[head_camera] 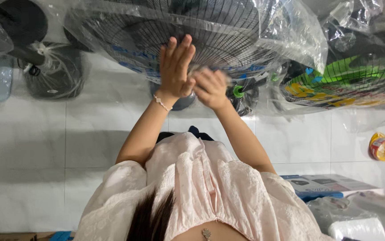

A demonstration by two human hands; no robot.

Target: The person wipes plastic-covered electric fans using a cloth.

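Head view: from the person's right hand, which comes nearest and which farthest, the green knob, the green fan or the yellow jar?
From the right hand, which is blurred against the wrapped fan:
1. Green knob, just to its right.
2. Green fan, in plastic, farther right.
3. Yellow jar, on the floor, far right and lower in the picture.

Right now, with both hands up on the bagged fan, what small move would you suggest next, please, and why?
I would probably hold the left hand flat and let the right hand draw the loose plastic bag gently taut. The left hand lies open against the bag over the fan, bracing it. The right hand is blurred and curled at the wrinkled plastic, so its hold looks unsure.
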